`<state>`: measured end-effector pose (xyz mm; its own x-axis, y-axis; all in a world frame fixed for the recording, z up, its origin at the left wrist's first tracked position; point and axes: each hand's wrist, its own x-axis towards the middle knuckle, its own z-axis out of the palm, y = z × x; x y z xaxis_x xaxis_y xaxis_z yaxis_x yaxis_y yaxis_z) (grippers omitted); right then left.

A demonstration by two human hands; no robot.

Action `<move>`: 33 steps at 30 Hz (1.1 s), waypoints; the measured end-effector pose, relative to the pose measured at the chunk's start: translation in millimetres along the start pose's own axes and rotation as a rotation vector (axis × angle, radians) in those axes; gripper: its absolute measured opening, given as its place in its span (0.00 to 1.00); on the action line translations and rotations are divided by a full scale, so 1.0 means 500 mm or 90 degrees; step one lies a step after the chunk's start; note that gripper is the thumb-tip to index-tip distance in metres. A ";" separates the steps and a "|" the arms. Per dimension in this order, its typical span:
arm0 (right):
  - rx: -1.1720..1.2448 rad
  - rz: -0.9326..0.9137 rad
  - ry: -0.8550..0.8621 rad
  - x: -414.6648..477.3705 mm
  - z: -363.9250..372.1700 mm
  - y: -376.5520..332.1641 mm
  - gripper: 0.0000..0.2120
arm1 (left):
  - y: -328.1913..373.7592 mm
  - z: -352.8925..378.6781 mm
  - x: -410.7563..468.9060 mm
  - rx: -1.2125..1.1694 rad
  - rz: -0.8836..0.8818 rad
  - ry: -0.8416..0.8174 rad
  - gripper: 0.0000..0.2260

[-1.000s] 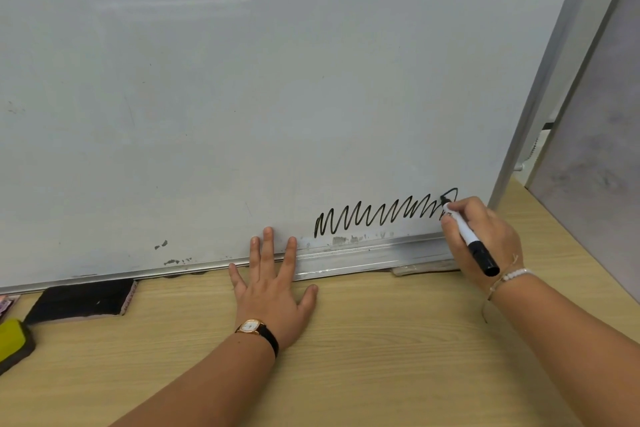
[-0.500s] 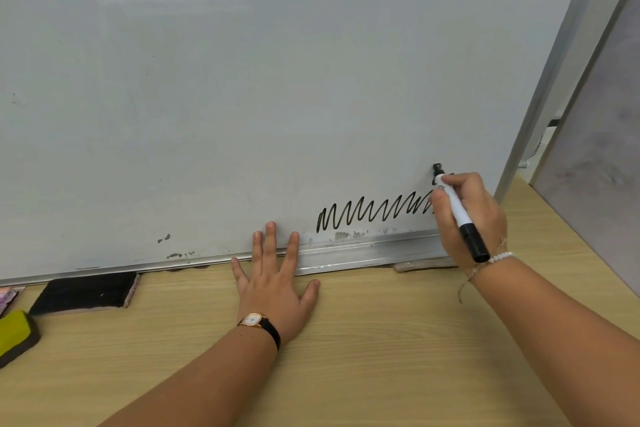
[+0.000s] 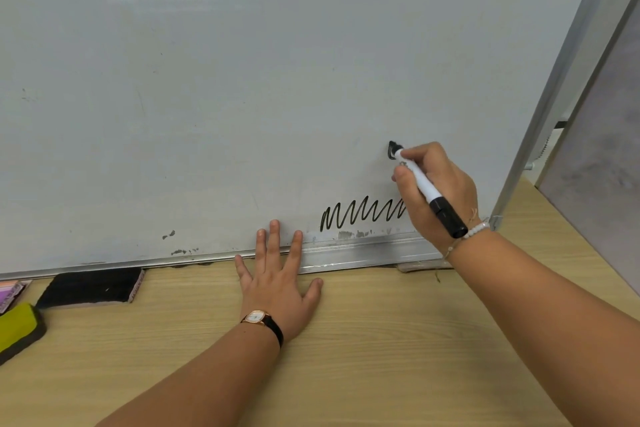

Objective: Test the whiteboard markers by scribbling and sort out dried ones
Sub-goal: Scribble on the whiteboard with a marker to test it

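Table left edge: yellow-topped block, then black eraser lying vs the whiteboard's bottom frame. L hand lies flat w/ fingers straight & spread, palm on table, fingertips over the frame; watch on wrist. Black zigzag scribble low on board, just right of L hand. R hand pinches marker near board's bottom-right corner, tip on a small black mark above the scribble's right end.
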<state>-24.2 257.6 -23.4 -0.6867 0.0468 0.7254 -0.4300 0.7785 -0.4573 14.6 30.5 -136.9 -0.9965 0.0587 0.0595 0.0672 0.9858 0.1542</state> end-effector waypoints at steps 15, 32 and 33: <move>-0.010 -0.131 -0.150 -0.014 0.040 -0.041 0.22 | 0.001 0.002 -0.001 -0.008 -0.002 0.006 0.36; 0.071 -0.120 -0.073 0.040 0.041 -0.084 0.20 | -0.004 0.014 0.005 -0.009 0.006 0.048 0.36; 0.051 -0.140 -0.095 0.044 0.041 -0.088 0.21 | -0.004 0.017 0.005 -0.001 0.009 0.065 0.37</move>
<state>-32.6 211.2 2.2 -0.6477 -0.2157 0.7308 -0.6192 0.7078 -0.3399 11.7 29.9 -145.6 -0.9852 0.0553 0.1621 0.0807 0.9847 0.1546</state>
